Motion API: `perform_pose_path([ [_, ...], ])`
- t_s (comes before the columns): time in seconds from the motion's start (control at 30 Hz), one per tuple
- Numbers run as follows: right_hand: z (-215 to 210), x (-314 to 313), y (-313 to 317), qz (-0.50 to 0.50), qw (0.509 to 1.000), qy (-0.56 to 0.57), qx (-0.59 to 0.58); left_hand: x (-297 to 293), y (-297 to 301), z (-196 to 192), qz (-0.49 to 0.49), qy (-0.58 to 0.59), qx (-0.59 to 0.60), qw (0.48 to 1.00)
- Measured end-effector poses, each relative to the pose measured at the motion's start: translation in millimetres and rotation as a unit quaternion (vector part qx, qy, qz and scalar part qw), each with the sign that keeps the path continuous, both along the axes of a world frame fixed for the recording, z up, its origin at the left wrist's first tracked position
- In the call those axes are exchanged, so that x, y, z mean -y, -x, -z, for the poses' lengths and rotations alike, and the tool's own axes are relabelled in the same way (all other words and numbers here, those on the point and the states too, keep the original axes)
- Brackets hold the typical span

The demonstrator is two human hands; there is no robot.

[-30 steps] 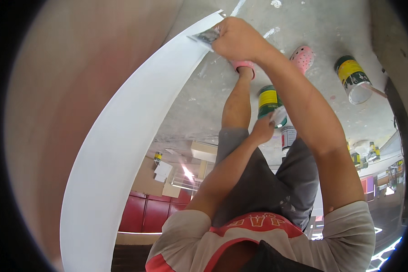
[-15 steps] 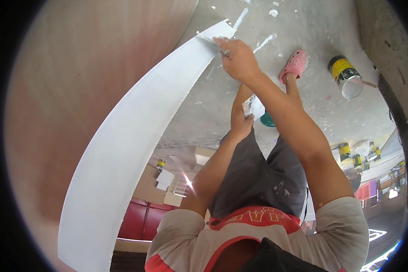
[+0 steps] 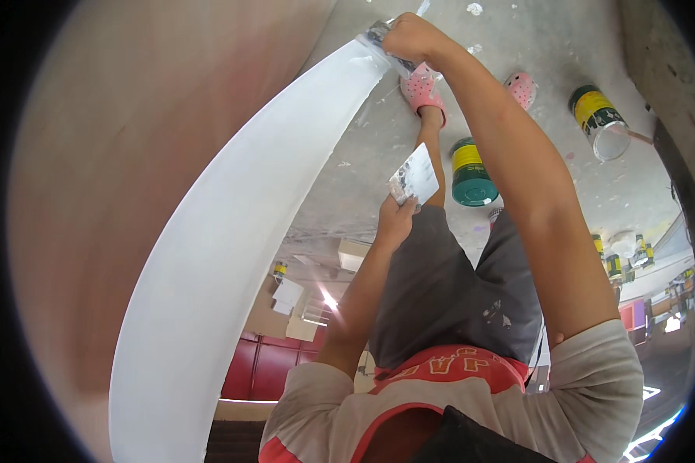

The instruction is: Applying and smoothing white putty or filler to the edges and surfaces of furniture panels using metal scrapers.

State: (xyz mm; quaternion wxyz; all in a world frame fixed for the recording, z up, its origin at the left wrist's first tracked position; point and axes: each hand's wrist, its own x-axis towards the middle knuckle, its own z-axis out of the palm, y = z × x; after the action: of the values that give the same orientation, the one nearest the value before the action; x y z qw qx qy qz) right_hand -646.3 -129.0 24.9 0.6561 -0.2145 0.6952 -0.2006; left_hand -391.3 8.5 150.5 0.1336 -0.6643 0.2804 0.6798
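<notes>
A long white panel (image 3: 201, 224) runs from the lower left up to the top middle, its edges curved in this view. My right hand (image 3: 413, 38) is at its far end, closed around a putty knife (image 3: 398, 63) whose blade lies at the panel's end; part of the tool is hidden by my fingers. In front of my left thigh, my left hand (image 3: 396, 221) grips a flat metal scraper (image 3: 417, 177). White paste and grey smears show on that scraper's face.
A green and yellow can (image 3: 472, 174) stands by my legs. Farther right lies or stands another open can (image 3: 601, 119) with a stick in it. Pink clogs (image 3: 423, 89) are on my feet. A brown surface (image 3: 123, 154) fills the left. Several cans (image 3: 622, 258) are at the right.
My right hand has moved outward to the panel's far end with its putty knife. The left hand and scraper have shifted slightly left and lower. One foot has come into view near the panel.
</notes>
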Motion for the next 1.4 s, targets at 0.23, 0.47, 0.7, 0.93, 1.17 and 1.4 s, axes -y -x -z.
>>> perform_pose_path([
  [0.23,-97,23,6,0.066,0.994,-0.006,0.083,5,6,-19,-0.033,0.012,-0.009,0.999],
  [0.47,-160,35,8,0.036,0.997,0.024,0.066,15,8,-45,-0.026,0.017,-0.030,0.999],
  [0.7,-217,35,16,0.064,0.994,0.052,0.066,15,-11,-56,0.007,0.038,-0.015,0.999],
  [0.93,-277,27,32,0.099,0.988,0.086,0.088,20,-17,-68,0.059,0.104,-0.022,0.993],
  [1.17,-357,21,35,0.072,0.985,0.140,0.074,21,-9,-86,0.088,0.136,-0.020,0.987],
  [1.4,-435,23,25,0.040,0.981,0.175,0.069,25,0,-115,0.200,0.233,-0.042,0.951],
])
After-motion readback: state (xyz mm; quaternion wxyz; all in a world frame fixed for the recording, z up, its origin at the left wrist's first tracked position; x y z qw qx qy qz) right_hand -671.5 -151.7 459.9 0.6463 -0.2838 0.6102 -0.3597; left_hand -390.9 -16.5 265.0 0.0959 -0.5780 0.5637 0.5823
